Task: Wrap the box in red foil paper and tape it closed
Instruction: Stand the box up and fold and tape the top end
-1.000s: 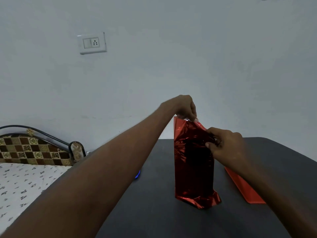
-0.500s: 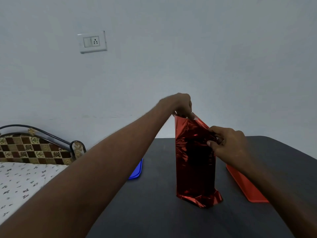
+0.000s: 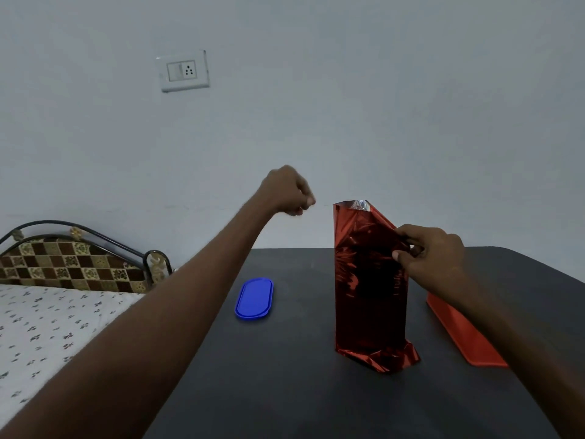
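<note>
Head view: we saw the right hand (image 3: 433, 255) pinching a fold of the red foil paper (image 3: 368, 248) at the upper right edge of the wrapped box (image 3: 370, 289), thumb and fingers curled onto the foil. The left hand (image 3: 289, 193) hung in the air at about nine o'clock from the box top, clear of it, fingers curled into a loose fist holding nothing we could make out. The box stood upright on the dark table (image 3: 316, 391), its foil top open and its bottom folds crumpled. A blue lid (image 3: 254, 298) lay at nine o'clock, a red tray (image 3: 465, 337) at three o'clock. We could read no writing anywhere.
</note>
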{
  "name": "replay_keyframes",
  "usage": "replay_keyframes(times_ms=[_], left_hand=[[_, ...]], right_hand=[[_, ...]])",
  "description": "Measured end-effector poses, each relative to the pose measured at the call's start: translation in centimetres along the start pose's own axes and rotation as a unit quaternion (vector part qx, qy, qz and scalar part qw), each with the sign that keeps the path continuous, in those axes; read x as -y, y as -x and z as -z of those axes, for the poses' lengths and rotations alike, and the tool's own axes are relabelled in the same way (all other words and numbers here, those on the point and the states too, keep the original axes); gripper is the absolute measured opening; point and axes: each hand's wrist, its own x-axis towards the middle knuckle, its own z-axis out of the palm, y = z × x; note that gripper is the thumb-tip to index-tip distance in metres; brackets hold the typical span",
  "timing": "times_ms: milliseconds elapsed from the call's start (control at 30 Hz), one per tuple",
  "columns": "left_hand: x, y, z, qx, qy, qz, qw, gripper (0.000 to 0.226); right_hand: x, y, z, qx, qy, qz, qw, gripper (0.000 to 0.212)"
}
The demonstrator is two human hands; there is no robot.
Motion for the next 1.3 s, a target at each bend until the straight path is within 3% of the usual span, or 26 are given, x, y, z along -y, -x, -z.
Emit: replay_keyframes(times_ms=[100, 300, 767, 967, 1300], left_hand=[[2.2, 2.2, -2.2, 0.053, 0.078, 0.014, 0.995, 0.009], [1.8, 2.9, -6.0, 0.015, 0.165, -0.029, 0.986, 0.006], [0.3, 2.0, -7.3, -0.001, 0.076, -0.102, 0.992, 0.003], [0.2, 1.9, -7.3, -0.003, 0.032, -0.130, 0.991, 0.002], [-1.0, 1.5, -7.0, 0.031, -0.014, -0.174, 0.984, 0.011]], right_hand=[[0.0, 0.0, -0.1, 0.003, -0.005, -0.003, 1.000, 0.027], [0.2, 0.3, -0.1, -0.006, -0.022, -0.005, 1.000, 0.023], [-0.7, 0.5, -0.7, -0.036, -0.036, 0.027, 0.998, 0.020], [1.7, 0.3, 0.4, -0.103, -0.066, 0.063, 0.990, 0.020], [1.3, 3.1, -0.7, -0.125, -0.006, 0.104, 0.987, 0.021]])
